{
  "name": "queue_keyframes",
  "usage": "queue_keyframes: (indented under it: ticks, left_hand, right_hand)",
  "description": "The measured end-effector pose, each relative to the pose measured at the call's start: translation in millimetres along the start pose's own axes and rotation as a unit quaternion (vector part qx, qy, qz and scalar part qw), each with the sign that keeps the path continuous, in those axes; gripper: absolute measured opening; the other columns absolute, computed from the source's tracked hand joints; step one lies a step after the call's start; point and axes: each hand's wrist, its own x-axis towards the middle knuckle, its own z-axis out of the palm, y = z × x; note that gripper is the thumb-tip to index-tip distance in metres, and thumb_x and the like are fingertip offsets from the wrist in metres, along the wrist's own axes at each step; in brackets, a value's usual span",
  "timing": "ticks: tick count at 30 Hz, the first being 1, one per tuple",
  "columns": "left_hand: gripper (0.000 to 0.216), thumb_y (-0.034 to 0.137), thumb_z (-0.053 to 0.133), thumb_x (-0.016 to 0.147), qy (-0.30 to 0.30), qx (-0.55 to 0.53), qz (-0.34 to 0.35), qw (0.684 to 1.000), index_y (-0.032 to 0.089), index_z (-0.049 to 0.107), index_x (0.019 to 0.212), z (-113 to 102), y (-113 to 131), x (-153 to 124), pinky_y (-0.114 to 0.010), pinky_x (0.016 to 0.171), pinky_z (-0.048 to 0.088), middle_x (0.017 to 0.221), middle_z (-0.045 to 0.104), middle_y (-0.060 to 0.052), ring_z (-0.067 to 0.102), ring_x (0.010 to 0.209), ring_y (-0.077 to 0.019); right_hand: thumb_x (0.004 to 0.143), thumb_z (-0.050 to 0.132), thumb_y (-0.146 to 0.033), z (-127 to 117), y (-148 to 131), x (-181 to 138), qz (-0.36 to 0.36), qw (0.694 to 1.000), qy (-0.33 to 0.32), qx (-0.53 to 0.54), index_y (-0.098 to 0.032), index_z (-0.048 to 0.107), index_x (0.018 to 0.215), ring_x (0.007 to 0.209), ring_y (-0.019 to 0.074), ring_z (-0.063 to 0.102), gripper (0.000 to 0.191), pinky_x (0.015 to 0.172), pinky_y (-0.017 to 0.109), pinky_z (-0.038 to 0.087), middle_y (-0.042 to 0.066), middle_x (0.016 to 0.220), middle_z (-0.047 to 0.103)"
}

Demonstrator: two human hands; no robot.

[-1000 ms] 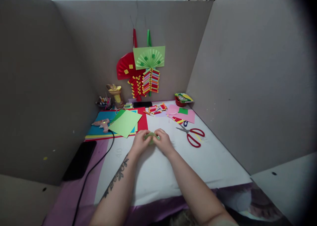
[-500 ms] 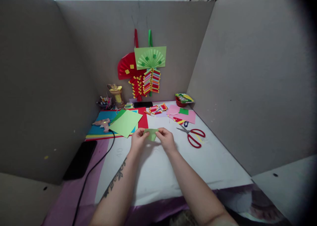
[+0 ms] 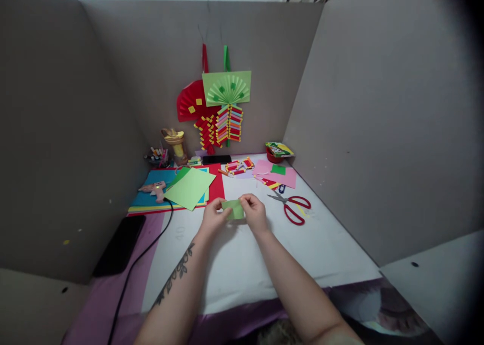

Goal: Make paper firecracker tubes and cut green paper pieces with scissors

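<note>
A small light green piece of paper is held just above the white table sheet. My left hand pinches its left edge with closed fingers. Pinching the right edge is my right hand, fingers also closed. The paper looks folded or curved between the two hands. Red-handled scissors lie a little to the right of my right hand.
Stacked coloured sheets and a glue gun lie at the left rear, its black cord trailing forward. A black phone sits at the left. Paper fan ornaments hang on the back wall. Paper scraps lie near the grey partitions.
The green paper has been lifted off the table and opened out from a small wad into a flatter piece held between both hands.
</note>
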Motion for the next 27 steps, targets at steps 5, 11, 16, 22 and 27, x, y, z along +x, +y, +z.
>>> queue_keyframes:
  ticks: [5,11,16,22,27]
  left_hand:
    - [0.011,0.027,0.060,0.073,0.004,0.082,0.059,0.995,0.018,0.065,0.071,-1.6,6.4,-2.8,-0.027,0.072,0.043,0.073,0.066,-0.003,0.058,0.073,-0.0162]
    - [0.012,0.029,0.063,0.070,0.095,0.005,-0.001,0.996,0.016,0.065,0.069,-0.5,6.3,-3.0,-0.025,0.064,0.041,0.068,0.063,-0.002,0.056,0.067,-0.0148]
    - [0.019,0.032,0.067,0.065,0.165,-0.146,-0.054,0.974,0.015,0.063,0.071,-10.4,1.9,1.7,-0.022,0.054,0.038,0.062,0.059,0.001,0.050,0.055,-0.0103]
    - [0.022,0.033,0.069,0.063,0.265,-0.168,-0.052,0.948,0.014,0.062,0.073,-24.1,-3.5,8.9,-0.020,0.055,0.037,0.064,0.058,0.002,0.049,0.058,-0.0095]
    - [0.020,0.033,0.068,0.067,0.121,-0.156,-0.048,0.979,0.015,0.060,0.074,-3.8,-0.1,3.7,-0.021,0.057,0.040,0.066,0.059,0.001,0.051,0.058,-0.0102]
  right_hand:
    - [0.080,0.050,-0.022,1.8,-11.7,-4.5,-0.090,0.988,-0.086,-0.097,-0.019,0.058,0.070,0.074,0.0162,0.054,0.013,0.069,0.028,0.043,0.003,0.076,0.058]
    - [0.077,0.051,-0.017,8.0,-13.9,-4.9,-0.091,0.988,-0.087,-0.091,-0.019,0.057,0.069,0.071,0.0149,0.054,0.010,0.065,0.027,0.043,0.003,0.075,0.058]
    - [0.077,0.051,-0.016,7.6,-9.6,-3.6,-0.092,0.988,-0.091,-0.089,-0.019,0.057,0.067,0.070,0.0147,0.054,0.012,0.062,0.026,0.042,0.003,0.074,0.058]
    - [0.078,0.051,-0.019,0.8,-2.3,-2.0,-0.080,0.992,-0.022,-0.096,-0.019,0.058,0.069,0.070,0.0149,0.054,0.011,0.064,0.027,0.042,0.002,0.075,0.058]
    - [0.077,0.055,-0.022,10.7,-2.2,-4.2,-0.087,0.991,-0.036,-0.093,-0.019,0.059,0.085,0.077,0.0157,0.054,0.010,0.070,0.028,0.044,0.004,0.087,0.058]
